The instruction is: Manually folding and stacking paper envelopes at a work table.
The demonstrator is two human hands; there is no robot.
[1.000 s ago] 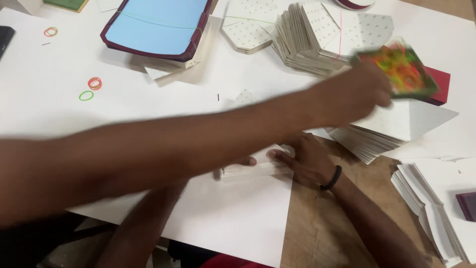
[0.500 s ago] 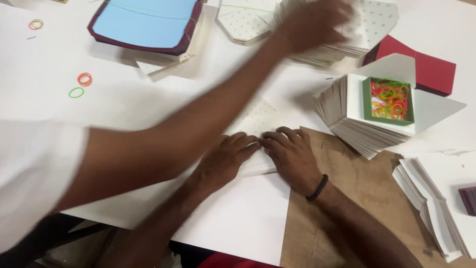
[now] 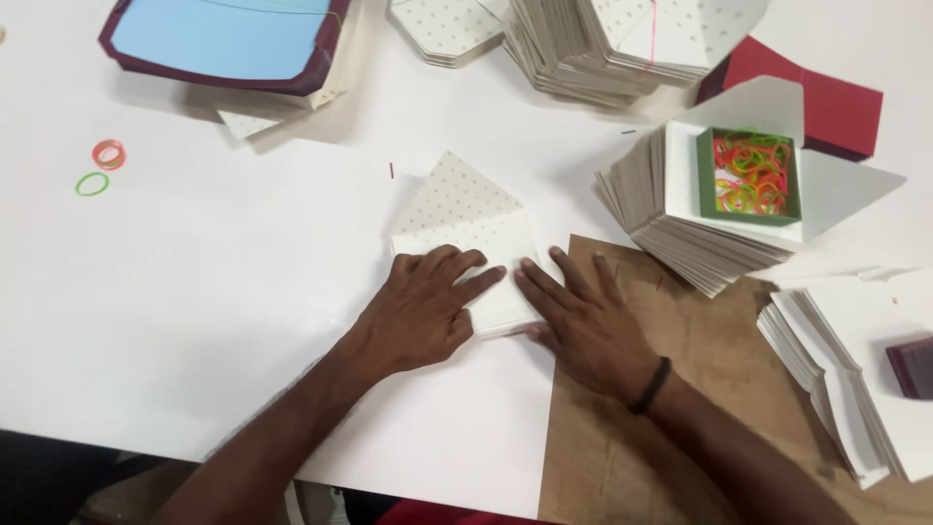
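White dotted envelope (image 3: pixel 465 228) lies flat, opened flap apex pointing away; left hand (image 3: pixel 423 309) and right hand (image 3: pixel 581 321) press it, fingers extended, gripping nothing.

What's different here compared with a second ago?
Another person's arm that reached across the table, setting the green box of rubber bands on the stack of envelopes, has gone from view. The left hand has joined the right hand flat on the dotted envelope. The blue-lined stack and loose rubber bands stayed put.
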